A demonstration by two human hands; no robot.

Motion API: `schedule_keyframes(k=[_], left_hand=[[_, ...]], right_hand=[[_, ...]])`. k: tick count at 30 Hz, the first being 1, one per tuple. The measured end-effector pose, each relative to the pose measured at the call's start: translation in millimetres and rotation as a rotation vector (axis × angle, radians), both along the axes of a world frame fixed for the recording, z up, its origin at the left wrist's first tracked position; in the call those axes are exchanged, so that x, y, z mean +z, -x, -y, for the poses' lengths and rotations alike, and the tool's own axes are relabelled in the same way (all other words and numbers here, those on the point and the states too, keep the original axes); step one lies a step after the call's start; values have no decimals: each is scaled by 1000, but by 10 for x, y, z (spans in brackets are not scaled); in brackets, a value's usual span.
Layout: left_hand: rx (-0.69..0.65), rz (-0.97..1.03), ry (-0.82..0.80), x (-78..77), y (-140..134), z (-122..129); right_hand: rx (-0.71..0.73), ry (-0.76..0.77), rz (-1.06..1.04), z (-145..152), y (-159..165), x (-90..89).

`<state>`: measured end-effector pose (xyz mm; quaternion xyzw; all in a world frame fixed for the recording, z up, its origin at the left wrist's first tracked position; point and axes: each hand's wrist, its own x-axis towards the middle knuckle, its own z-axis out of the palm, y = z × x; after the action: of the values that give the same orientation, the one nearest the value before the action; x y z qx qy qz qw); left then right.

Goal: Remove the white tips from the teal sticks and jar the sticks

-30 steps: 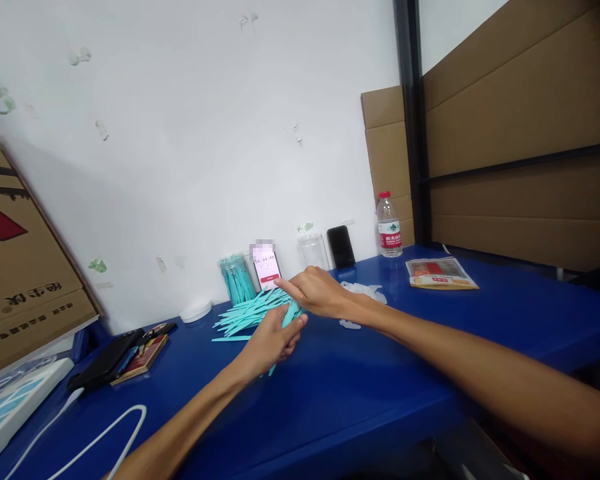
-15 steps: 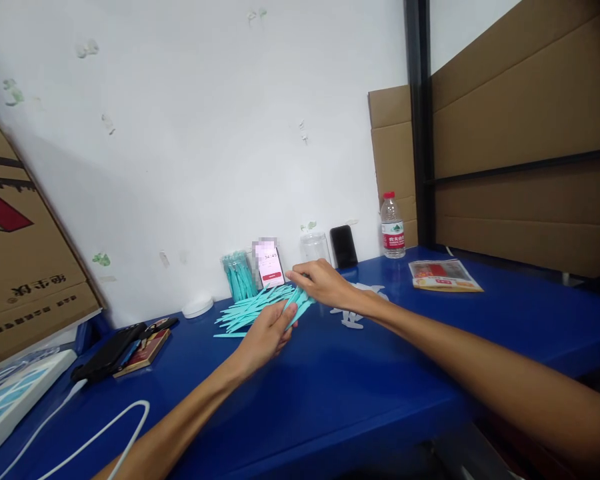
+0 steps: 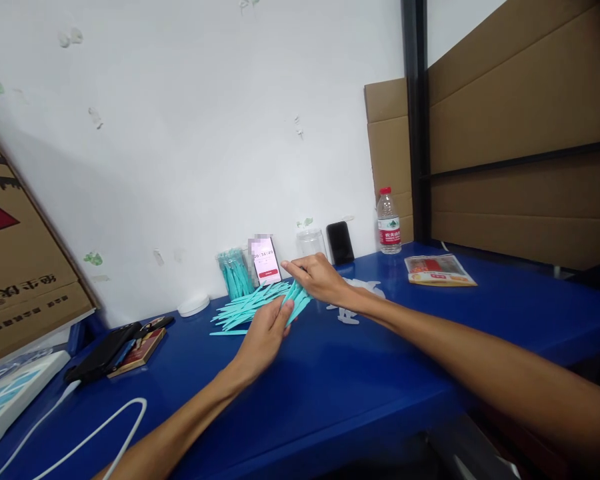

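My left hand [image 3: 267, 323] is closed around a small bundle of slim teal plastic sticks [image 3: 296, 308], shaped like eyebrow razors. At the bundle's upper end, my right hand [image 3: 317, 279] has its fingers curled over the sticks; its fingertips are partly hidden. Behind my left hand a loose pile of the same teal sticks [image 3: 247, 305] lies on the blue table [image 3: 330, 387]. More of them stand upright in a clear jar [image 3: 236, 273] by the wall. Several small whitish translucent pieces [image 3: 349, 317] are scattered beyond my right wrist.
Along the wall stand a lit phone [image 3: 266, 260], a clear empty jar [image 3: 311, 244], a black device [image 3: 340, 243] and a water bottle [image 3: 389, 223]. A white lid [image 3: 194, 306] and black pouch [image 3: 103, 353] lie left, a packet [image 3: 440, 271] right. A white cable [image 3: 143, 417] loops in front.
The view has shifted slightly, so the scene sits a little further left and higher. Both hands stay together on the bundle, and its sticks show more spread between them.
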<state>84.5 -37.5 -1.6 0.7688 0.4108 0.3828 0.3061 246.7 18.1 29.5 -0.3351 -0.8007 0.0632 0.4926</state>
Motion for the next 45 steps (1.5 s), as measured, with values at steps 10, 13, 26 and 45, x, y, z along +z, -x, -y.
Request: schedule_keyframes(k=[10,13,26,45], left_hand=[[134,-242,-256,73,19,-43],[152,-252,-269,138,11,-61],[131,-176,-183,215,135,-102],[53,-73,-75,66,424,-306]], right_hand=[[53,29,-42,-37,-44,81],[41,28,-34,-28,-73,160],[-305,46,-102,-291,-646,354],[-370,305,625,-564,-1016,-178]])
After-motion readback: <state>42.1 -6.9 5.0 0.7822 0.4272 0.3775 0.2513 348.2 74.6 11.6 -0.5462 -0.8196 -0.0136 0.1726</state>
